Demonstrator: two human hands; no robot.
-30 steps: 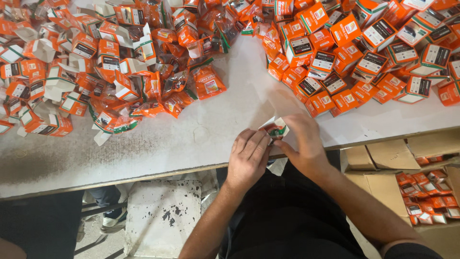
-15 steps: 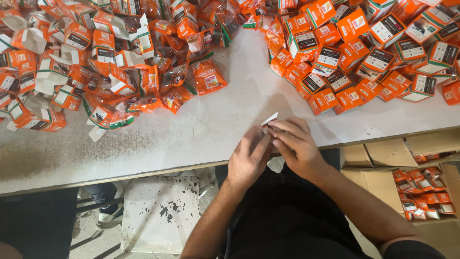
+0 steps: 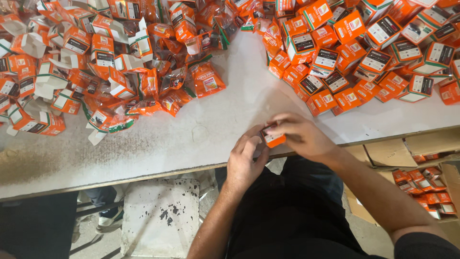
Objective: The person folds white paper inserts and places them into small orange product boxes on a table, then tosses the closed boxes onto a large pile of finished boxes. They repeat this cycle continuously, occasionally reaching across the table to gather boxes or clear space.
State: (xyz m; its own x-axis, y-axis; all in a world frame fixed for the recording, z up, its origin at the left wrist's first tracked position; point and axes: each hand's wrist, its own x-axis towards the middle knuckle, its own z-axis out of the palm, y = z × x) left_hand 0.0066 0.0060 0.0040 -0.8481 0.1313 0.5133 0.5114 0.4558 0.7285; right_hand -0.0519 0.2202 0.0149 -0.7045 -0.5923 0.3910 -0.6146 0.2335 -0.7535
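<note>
A loose heap of glossy orange plastic pouches and unfolded orange-and-white cardboard cartons (image 3: pixel 96 72) sprawls over the left of the scuffed white table (image 3: pixel 201 139). At its near edge the left hand (image 3: pixel 244 163) and right hand (image 3: pixel 302 136) are both clamped on a small orange cardboard box (image 3: pixel 274 139), pinched between their fingertips. Closed square orange cardboard boxes (image 3: pixel 364 52) crowd the table's right.

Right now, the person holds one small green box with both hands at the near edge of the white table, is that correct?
Not quite: the small box is orange, not green. The head view shows the left hand and right hand both on it at the near edge of the white table.
</note>
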